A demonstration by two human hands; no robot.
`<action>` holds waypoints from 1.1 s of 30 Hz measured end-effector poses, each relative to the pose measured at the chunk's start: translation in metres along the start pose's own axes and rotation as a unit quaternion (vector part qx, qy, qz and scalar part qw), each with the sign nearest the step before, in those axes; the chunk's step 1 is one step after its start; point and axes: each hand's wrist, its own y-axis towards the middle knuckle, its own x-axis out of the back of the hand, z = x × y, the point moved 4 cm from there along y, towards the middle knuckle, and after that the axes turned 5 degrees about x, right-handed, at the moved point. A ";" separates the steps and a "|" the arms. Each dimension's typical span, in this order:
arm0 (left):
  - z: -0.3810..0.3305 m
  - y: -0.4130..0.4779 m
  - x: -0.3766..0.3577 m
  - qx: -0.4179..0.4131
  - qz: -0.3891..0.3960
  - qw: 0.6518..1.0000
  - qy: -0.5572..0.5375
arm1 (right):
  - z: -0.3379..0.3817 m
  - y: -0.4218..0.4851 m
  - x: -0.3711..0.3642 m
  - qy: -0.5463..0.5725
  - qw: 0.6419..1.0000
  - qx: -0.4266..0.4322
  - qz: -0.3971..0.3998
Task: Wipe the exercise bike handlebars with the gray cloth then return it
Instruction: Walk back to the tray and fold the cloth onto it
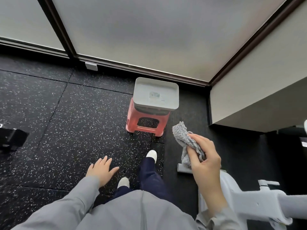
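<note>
Looking straight down at black rubber floor [69, 123] speckled with white flecks, laid in large tiles with thin seams between them. Beyond it, frosted glass panels [149, 30] in dark brown frames [64, 29] along the far edge of the floor, meeting a pale wall [259, 68] at the far right corner. Small pale block [91, 66] at the foot of the frame.

Near that corner, a pink plastic stool [146, 122] standing on the floor, with a gray rectangular tray [172, 90] on top, its rim raised, a faint label inside it.

Right hand [205, 156] raised, in view just right of the stool, fingers curled shut around a gray cloth [182, 135]; fluffy end of the cloth sticking up past the thumb toward the stool, the rest bunched in the palm and hanging a little below. Cloth held in the air, well clear of the tray.

Left hand [102, 170] holding nothing, fingers spread and flat, palm down above the floor, gray sleeve [71, 203] behind it.

Dark blue trousers [149, 173] and two white shoes [151, 155] on the floor between the hands, one foot ahead of the other, toes toward the stool.

At the lower right edge, light gray parts of the exercise bike [259, 203]: a thick bar and a rounded body behind the right forearm; handlebars not clearly made out. At the left edge of the floor, a black object [12, 140], only partly in view.
</note>
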 end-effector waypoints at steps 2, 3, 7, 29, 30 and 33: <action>-0.012 0.015 0.017 0.005 -0.002 1.000 0.006 | -0.011 0.025 0.001 0.004 1.000 0.001 -0.002; -0.019 0.024 0.027 0.009 -0.003 1.000 0.006 | -0.018 0.040 0.001 0.007 1.000 0.002 -0.003; -0.055 0.055 0.068 0.023 -0.021 0.999 -0.013 | -0.040 0.100 0.006 0.018 1.000 0.010 0.005; -0.248 0.070 0.335 -0.239 -0.146 0.837 -0.469 | -0.042 0.308 -0.069 0.002 0.996 0.085 -0.023; -0.260 0.065 0.348 -0.263 -0.134 0.811 -0.505 | -0.040 0.315 -0.075 -0.002 0.995 0.093 -0.020; -0.282 0.056 0.373 -0.311 -0.096 0.759 -0.564 | -0.037 0.330 -0.088 -0.003 0.994 0.111 -0.014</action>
